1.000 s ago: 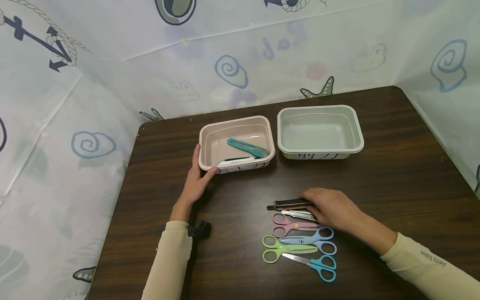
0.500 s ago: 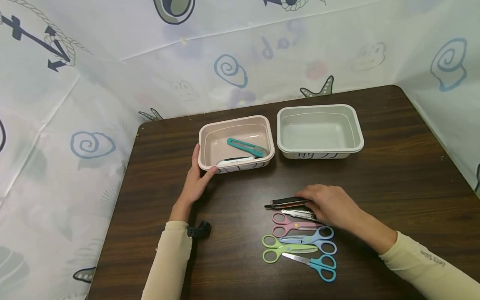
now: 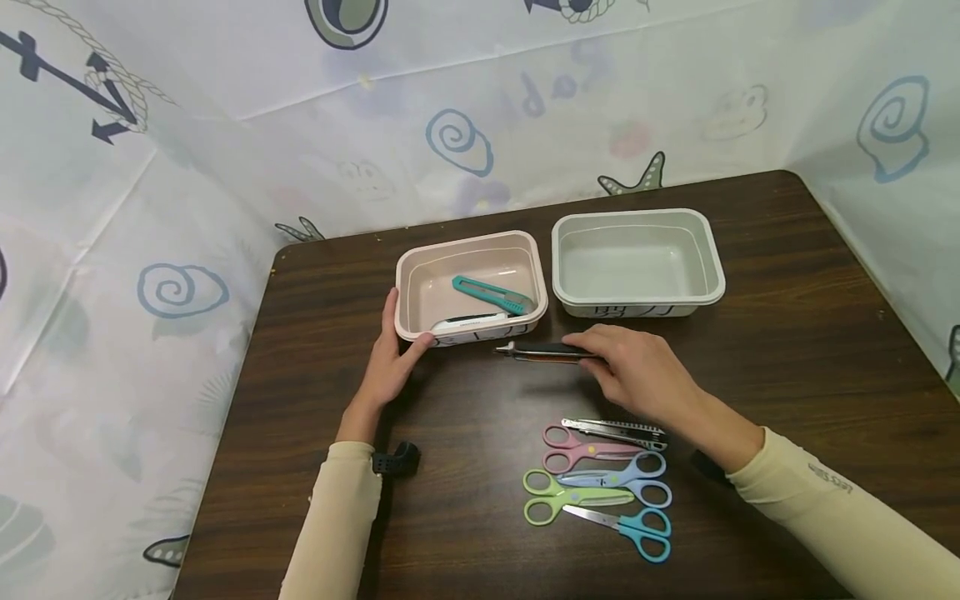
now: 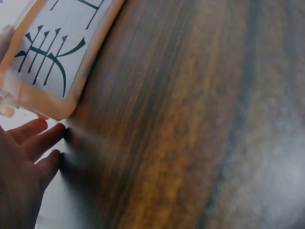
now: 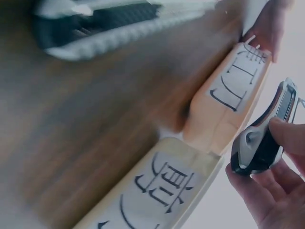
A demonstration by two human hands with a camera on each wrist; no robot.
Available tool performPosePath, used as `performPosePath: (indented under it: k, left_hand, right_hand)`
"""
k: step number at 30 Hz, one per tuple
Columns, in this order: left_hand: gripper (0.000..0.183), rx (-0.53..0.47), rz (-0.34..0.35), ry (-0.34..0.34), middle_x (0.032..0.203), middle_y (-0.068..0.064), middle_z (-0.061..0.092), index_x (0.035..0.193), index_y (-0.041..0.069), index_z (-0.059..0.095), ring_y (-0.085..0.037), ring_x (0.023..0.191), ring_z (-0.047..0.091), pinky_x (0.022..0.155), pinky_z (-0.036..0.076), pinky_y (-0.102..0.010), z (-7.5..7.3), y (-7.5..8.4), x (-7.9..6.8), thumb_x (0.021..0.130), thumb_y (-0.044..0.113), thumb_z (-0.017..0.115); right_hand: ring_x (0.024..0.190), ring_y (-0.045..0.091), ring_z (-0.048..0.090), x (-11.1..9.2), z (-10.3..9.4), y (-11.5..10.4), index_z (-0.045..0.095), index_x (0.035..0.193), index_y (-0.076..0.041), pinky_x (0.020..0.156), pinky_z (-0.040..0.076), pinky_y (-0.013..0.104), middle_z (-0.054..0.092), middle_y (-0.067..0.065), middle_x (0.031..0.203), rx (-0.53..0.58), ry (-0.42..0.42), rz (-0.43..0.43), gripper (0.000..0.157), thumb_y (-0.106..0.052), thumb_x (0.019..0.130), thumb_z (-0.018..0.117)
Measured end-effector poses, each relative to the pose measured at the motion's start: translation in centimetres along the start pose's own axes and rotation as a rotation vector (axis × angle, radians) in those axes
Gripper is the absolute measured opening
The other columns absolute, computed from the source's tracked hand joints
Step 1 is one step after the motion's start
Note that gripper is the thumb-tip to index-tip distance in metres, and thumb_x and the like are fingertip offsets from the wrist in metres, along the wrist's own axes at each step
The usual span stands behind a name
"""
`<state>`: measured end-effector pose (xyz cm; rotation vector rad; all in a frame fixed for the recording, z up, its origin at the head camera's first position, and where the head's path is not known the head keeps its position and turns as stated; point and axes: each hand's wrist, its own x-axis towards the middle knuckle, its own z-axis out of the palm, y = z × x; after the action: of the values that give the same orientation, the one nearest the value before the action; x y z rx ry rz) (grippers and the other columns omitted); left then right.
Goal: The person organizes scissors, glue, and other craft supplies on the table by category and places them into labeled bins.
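My right hand (image 3: 641,367) pinches a black and silver box cutter (image 3: 543,352) above the table, just in front of the pink bin (image 3: 471,242). In the right wrist view the cutter (image 5: 259,136) sits between thumb and fingers. My left hand (image 3: 386,367) rests on the pink bin's front left corner, its thumb on the front and its index finger along the left side. Inside that bin lie a teal box cutter (image 3: 491,295) and a white and black one (image 3: 472,322). A second black and silver box cutter (image 3: 618,432) lies on the table below my right hand.
A pale green bin (image 3: 637,302) stands right of the pink one. Near the front lie pink scissors (image 3: 588,451), light blue scissors (image 3: 618,478), green scissors (image 3: 570,497) and turquoise scissors (image 3: 637,529). Patterned cloth (image 3: 300,125) hangs behind the brown table (image 3: 315,300).
My right hand has lifted the black box cutter off the table and carried it up and left toward the pink bin. The left hand has stayed at the bin's corner.
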<state>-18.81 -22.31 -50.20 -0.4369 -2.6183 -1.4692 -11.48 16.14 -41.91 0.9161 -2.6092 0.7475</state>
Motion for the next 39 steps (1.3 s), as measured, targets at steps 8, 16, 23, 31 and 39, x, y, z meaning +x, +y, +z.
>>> performPosePath:
  k: [8,16,23,31,39]
  left_hand:
    - [0.090,-0.008,-0.003,0.002,0.157,-0.011,0.031,0.159,0.031,0.006,-0.031,0.131,0.044,0.106,0.031,-0.055,0.1,0.0,0.0,0.094,0.028,0.068]
    - [0.091,-0.004,-0.019,-0.005,0.157,-0.010,0.030,0.159,0.033,0.004,-0.030,0.131,0.044,0.105,0.031,-0.054,0.1,0.0,0.0,0.094,0.029,0.068]
    - [0.090,0.007,-0.029,-0.005,0.158,-0.006,0.028,0.158,0.033,0.005,-0.028,0.133,0.042,0.106,0.030,-0.053,0.0,0.0,0.0,0.094,0.028,0.068]
    - [0.090,-0.014,-0.009,-0.020,0.155,-0.018,0.031,0.159,0.022,0.006,-0.036,0.131,0.043,0.105,0.030,-0.056,-0.2,1.8,0.0,0.094,0.020,0.068]
    - [0.090,0.000,-0.025,0.000,0.157,-0.009,0.030,0.159,0.032,0.006,-0.031,0.133,0.042,0.107,0.028,-0.055,0.0,0.0,0.1,0.094,0.029,0.068]
  right_hand:
    - [0.081,0.020,0.065,3.9,0.0,0.0,0.070,0.120,-0.012,0.067,0.050,0.042,0.071,0.004,0.102,-0.041,0.022,0.057,0.035,-0.004,0.086,0.073]
    - [0.083,0.022,0.066,7.4,0.9,0.3,0.071,0.116,-0.015,0.061,0.050,0.045,0.071,0.001,0.100,-0.129,-0.003,0.076,0.030,-0.006,0.087,0.068]
    - [0.079,0.021,0.064,10.3,2.1,-0.2,0.071,0.113,-0.017,0.057,0.049,0.043,0.069,0.001,0.093,-0.181,-0.081,0.052,0.029,-0.005,0.087,0.065]
    - [0.073,0.019,0.061,13.8,4.0,-1.1,0.074,0.112,-0.023,0.057,0.048,0.040,0.069,-0.003,0.089,-0.218,-0.277,0.121,0.027,-0.010,0.090,0.067]
    - [0.085,0.020,0.061,15.6,6.1,-0.7,0.073,0.119,-0.023,0.069,0.050,0.043,0.071,-0.001,0.102,-0.150,-0.357,0.183,0.034,-0.009,0.091,0.060]
